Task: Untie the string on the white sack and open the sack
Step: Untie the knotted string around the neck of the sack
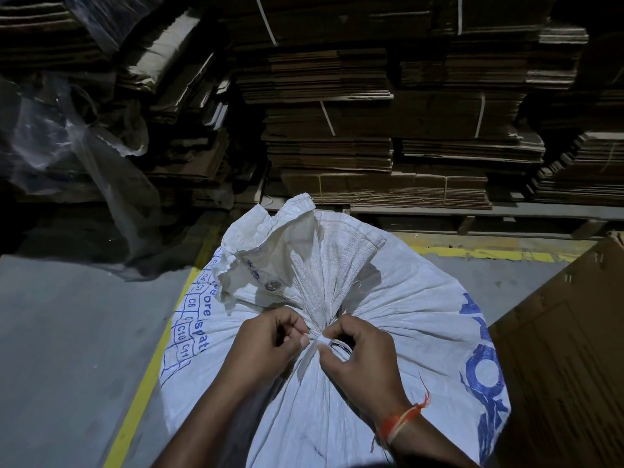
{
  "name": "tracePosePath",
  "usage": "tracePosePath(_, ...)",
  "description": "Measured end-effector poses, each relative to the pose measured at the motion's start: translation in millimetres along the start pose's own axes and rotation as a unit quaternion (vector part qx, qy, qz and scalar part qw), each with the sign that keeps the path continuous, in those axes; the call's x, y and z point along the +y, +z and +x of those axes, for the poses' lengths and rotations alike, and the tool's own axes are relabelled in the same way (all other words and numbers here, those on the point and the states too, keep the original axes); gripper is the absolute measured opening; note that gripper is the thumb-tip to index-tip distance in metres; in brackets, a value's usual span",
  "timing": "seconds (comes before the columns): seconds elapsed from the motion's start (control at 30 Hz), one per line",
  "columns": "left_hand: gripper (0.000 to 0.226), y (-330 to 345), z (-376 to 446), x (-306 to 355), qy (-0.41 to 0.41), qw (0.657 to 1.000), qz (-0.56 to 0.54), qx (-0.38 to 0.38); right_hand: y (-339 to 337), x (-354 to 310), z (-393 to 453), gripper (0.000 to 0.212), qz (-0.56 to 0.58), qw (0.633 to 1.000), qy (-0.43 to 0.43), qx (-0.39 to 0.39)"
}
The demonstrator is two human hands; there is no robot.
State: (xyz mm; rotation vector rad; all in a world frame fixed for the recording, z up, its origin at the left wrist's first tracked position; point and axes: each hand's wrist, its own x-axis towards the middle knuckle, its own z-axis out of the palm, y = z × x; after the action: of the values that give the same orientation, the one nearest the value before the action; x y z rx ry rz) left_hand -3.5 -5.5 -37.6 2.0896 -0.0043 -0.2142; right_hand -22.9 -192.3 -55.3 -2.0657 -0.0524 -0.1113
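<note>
A big white woven sack [398, 315] with blue print stands in front of me, full and bulging. Its neck is gathered and tied with a white string [317, 341], and the loose mouth flaps [290, 244] rise beyond the knot. My left hand [266, 346] pinches the string at the left side of the knot with curled fingers. From the right, my right hand [358, 356] pinches the same knot between thumb and fingertips. An orange thread band circles my right wrist.
Stacks of flattened cardboard [388, 136] on a pallet rise right behind the sack. Clear plastic sheeting [84, 157] hangs at the left. A brown cardboard box [567, 349] stands close on the right. Grey floor with a yellow line [141, 390] lies at the left.
</note>
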Motion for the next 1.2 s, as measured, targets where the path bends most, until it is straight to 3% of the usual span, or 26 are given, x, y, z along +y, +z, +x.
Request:
tracePosePath(0.33, 0.012, -1.7, 0.2, -0.5, 0.008, 0.999, 0.043, 0.005, -1.3, -0.6, -0.5, 0.01, -0.001, 1.0, 0.003, -0.004)
tracePosePath(1.2, 0.014, 5.8, 1.0, 0.2, 0.013, 0.999, 0.035, -0.007, -0.8, -1.9, -0.6, 0.013, -0.004, 1.0, 0.011, -0.003)
